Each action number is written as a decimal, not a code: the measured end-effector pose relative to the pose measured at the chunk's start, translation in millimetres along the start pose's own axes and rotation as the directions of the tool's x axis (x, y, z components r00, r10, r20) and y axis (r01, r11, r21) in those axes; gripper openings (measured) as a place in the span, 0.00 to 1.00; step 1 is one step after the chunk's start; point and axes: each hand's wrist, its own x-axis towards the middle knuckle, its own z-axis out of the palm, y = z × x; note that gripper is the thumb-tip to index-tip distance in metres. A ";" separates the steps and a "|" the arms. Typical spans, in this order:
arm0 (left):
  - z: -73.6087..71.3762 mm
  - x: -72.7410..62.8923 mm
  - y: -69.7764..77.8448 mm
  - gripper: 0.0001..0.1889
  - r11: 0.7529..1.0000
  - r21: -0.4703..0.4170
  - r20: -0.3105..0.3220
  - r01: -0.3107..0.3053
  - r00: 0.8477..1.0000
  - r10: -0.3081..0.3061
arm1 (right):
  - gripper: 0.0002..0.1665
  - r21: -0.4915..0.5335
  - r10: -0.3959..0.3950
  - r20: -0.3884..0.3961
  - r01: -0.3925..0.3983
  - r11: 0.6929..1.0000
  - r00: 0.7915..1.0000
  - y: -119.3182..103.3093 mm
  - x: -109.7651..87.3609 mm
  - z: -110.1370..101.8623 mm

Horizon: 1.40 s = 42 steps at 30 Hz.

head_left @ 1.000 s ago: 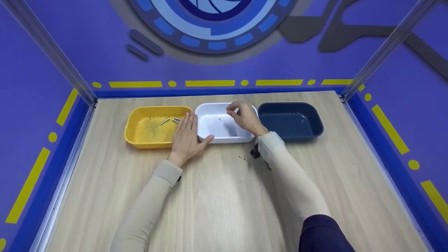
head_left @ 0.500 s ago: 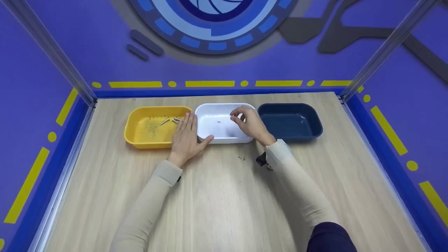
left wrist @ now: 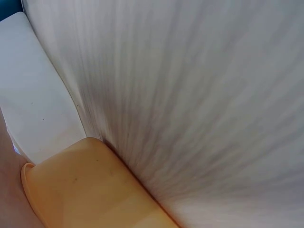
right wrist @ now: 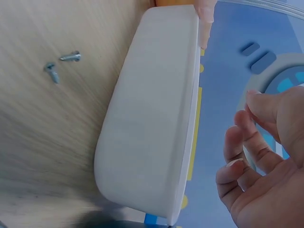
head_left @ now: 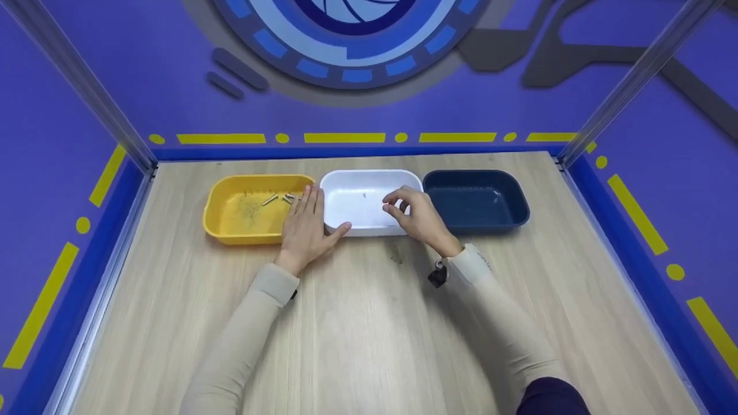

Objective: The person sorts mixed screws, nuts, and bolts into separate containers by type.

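My left hand lies with straight fingers over the right end of the yellow bin. Its thumb reaches to the near left corner of the white bin. Above the white bin's right side is my right hand, fingers loosely bent. In the right wrist view, the thumb and index fingertips are close together with nothing visible between them. A tiny screw lies in the white bin. Two small screws rest on the table in front of it. Larger screws lie in the yellow bin, partly covered by my left hand.
A dark blue bin stands at the right end of the row. Small dark bits are scattered in the yellow bin. Purple panels rise behind and beside the wooden table.
My right hand has moved right and toward me, from the middle of the white bin to its right side. The tiny screw inside has shifted slightly. My left hand stays put.
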 end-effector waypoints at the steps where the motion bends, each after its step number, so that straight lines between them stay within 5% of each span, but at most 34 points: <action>1: 0.2 -0.2 -0.3 0.60 1.000 -0.005 -0.010 -0.005 1.000 0.005 | 0.08 0.003 -0.001 -0.002 0.001 1.000 1.000 0.0 -1.7 0.0; 7: 1.2 -1.1 -1.7 0.59 0.999 -0.021 -0.057 -0.028 0.998 0.027 | 0.08 0.012 -0.020 -0.027 0.020 1.000 0.999 0.2 -12.0 -1.3; 22: -0.3 -0.1 -2.2 0.60 1.000 -0.009 -0.024 -0.024 0.999 0.024 | 0.05 0.035 -0.072 -0.061 0.074 0.997 0.996 6.4 -47.4 3.6; 42: -0.8 -2.3 -1.1 0.60 1.000 0.000 0.002 -0.007 1.000 0.007 | 0.07 0.053 0.071 0.142 -0.079 0.995 0.987 41.5 -83.3 18.7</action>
